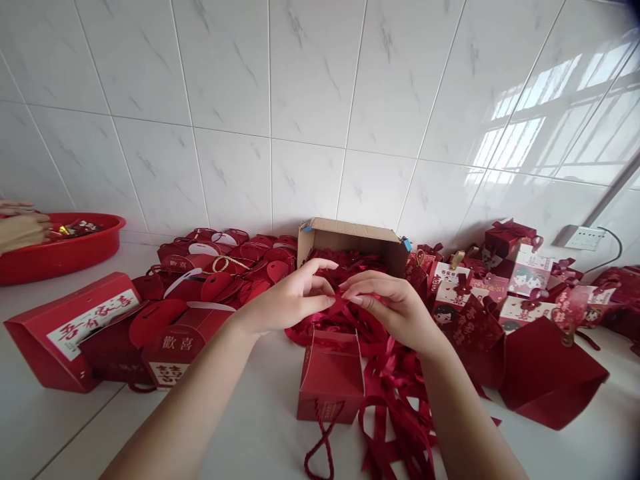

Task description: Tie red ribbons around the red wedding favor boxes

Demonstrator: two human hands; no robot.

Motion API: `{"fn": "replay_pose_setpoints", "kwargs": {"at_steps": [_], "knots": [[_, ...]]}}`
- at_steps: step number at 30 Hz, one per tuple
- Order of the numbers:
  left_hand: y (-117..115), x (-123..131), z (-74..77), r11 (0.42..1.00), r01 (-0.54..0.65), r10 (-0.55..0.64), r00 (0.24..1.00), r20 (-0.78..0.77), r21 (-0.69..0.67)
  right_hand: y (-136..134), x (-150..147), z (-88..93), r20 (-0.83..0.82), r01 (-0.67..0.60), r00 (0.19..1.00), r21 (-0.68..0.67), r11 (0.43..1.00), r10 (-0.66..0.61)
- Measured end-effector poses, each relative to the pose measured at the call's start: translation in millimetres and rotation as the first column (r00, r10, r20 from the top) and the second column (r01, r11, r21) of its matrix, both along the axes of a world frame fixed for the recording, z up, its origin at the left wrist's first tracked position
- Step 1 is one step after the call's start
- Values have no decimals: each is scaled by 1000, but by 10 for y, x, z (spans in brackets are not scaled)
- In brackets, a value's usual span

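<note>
Both of my hands are raised over a red gift box (333,373) that stands on the white table with a dark red cord handle (325,443) hanging down its near side. My left hand (295,297) has its thumb and fingers drawn together near a red ribbon. Close beside it on the right, my right hand (387,303) pinches at the same ribbon, its fingertips partly overlapping the red heap behind. More loose red ribbons (400,407) lie right of the box, under and beside my right forearm.
Behind my hands an open cardboard box (353,230) holds red ribbons. Red boxes (95,333) and round-topped packages (235,260) stand left. Decorated boxes (533,270) and an open red box (553,370) are right. At far left another person's hand (25,230) is over a red basin (95,250).
</note>
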State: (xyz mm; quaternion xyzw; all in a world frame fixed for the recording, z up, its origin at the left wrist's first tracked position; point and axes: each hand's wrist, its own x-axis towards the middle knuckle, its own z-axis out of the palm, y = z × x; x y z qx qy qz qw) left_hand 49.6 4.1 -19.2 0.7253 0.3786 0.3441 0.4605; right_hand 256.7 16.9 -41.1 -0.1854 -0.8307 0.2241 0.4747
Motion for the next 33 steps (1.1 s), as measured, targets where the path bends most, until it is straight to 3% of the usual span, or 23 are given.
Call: {"fn": "replay_pose_setpoints", "kwargs": {"at_steps": [4, 10, 17, 19, 23, 25, 27, 31, 33], "knots": [[8, -6, 1, 999, -35, 34, 998, -44, -26, -22, 75, 2, 161, 15, 987, 63, 998, -25], [19, 2, -7, 993, -110, 108, 993, -53, -46, -81, 40, 8, 313, 157, 921, 246, 957, -231], [49, -9, -25, 990, 15, 3, 992, 123, -141, -57, -10, 11, 296, 197, 908, 321, 926, -296], [14, -16, 2, 997, -11, 19, 995, 102, -78, -36, 6, 7, 286, 175, 921, 298, 938, -263], [-134, 20, 60, 966, -108, 143, 980, -139, 236, 30, 48, -32, 206, 107, 967, 213, 971, -151], [-207, 61, 50, 908, -102, 223, 939, -261, 407, 52, 61, -60, 121, 108, 984, 174, 979, -130], [-247, 84, 3, 800, -74, 319, 893, -317, 596, 45, 72, -85, 43, 115, 992, 131, 985, -121], [-234, -17, -142, 442, 15, 481, 840, -251, 897, -67, 136, -141, -71, 119, 990, -5, 993, -119], [-222, -142, -209, 326, 35, 540, 814, -216, 945, -143, 196, -206, -169, 134, 974, -110, 985, -152]]}}
